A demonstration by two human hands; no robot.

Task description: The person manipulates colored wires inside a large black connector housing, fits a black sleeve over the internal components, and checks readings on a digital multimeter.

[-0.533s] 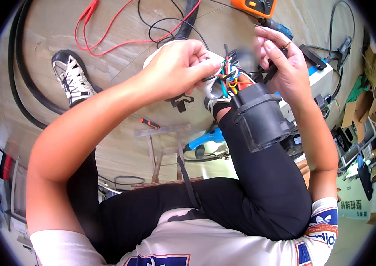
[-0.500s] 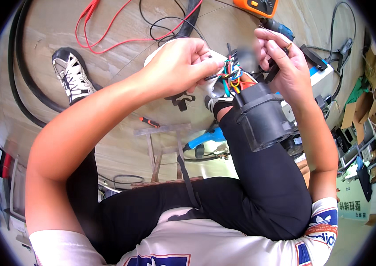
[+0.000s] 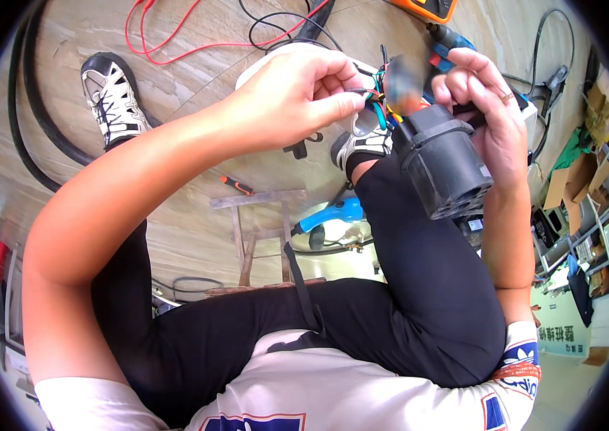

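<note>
My left hand (image 3: pixel 322 97) pinches a thin dark wire (image 3: pixel 359 91) between thumb and forefinger. The wire belongs to a bundle of coloured wires (image 3: pixel 377 108), green, red and yellow among them, at the top of a black cylindrical connector (image 3: pixel 442 169). Holes show in the connector's lower end, and it sits tilted above my right knee. Beside its upper right edge, my right hand (image 3: pixel 487 108) is closed with curled fingers. Something dark shows between those fingers, but its shape is mostly hidden. A blurred patch covers the spot just right of the wires.
On the floor lie an orange-and-black screwdriver (image 3: pixel 237 185), a blue power tool (image 3: pixel 333 215), red leads (image 3: pixel 196 44) and a thick black hose (image 3: pixel 17 108). A wooden stool frame (image 3: pixel 257 197) stands between my legs. A blue drill (image 3: pixel 448 39) and an orange meter (image 3: pixel 430 6) lie far right.
The black connector has shifted right and slightly up, turning a little. My right hand has moved right with its fingers curled closer to the connector. My left hand still pinches at the wires.
</note>
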